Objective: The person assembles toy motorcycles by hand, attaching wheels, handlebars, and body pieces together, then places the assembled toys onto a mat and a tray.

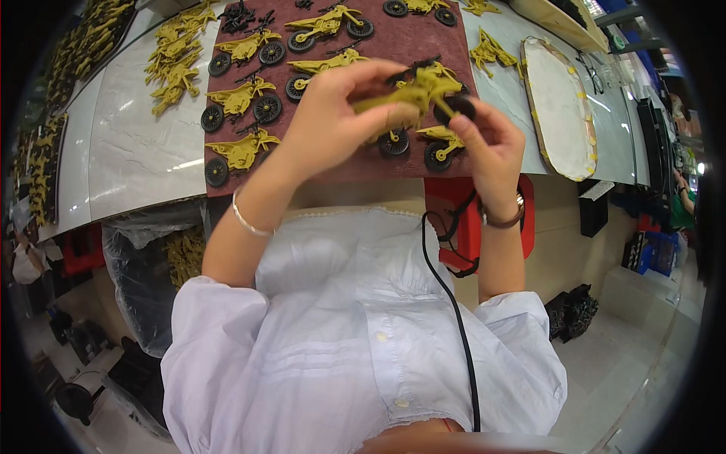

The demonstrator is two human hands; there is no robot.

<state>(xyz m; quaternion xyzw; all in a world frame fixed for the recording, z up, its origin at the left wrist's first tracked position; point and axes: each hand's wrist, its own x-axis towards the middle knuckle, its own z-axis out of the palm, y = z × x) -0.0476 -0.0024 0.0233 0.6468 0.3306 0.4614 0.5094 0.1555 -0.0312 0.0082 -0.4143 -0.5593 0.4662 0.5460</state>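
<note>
Above a dark red mat (316, 160), my left hand (325, 113) is closed round a yellow toy motorcycle (431, 85) with black handlebars, slightly blurred. My right hand (495, 147) pinches the toy by a black wheel (454, 111) next to its yellow fork; the fingertips partly cover the wheel. Several similar toy motorcycles lie in rows on the mat, one of them with a single wheel (217, 172) at its front, at the near left. Just below my hands, another toy motorcycle (439, 151) rests on the mat, partly hidden.
Loose yellow toy parts (178, 57) are heaped on the table at left, and more yellow pieces (490, 51) at right. A white oval tray (560, 113) lies further right. Below the table are a red stool (527, 219) and a clear plastic bag (140, 303). A black cable (457, 318) hangs down my front.
</note>
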